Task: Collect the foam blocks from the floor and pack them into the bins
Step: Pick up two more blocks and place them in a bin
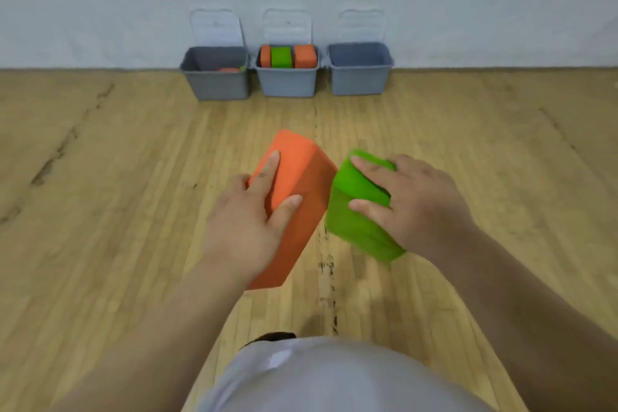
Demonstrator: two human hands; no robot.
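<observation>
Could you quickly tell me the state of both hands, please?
Left hand: holds the orange rectangular foam block.
Right hand: holds the green foam block.

Left bin (217, 84), middle bin (287, 84) and right bin (359, 80) are standing in a row against the wall (100, 3); packed blocks (281, 57) are sitting in the middle one; in front, the left block (301, 157) is being held just beside the right block (354, 224).

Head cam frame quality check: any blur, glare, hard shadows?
Head view: lighting is flat and even, with no glare and no hard shadows on the floor; motion blur smears the lower edge of the green block in the right hand; the orange block in the left hand is sharper; the far bins are soft, contents readable by colour.
</observation>
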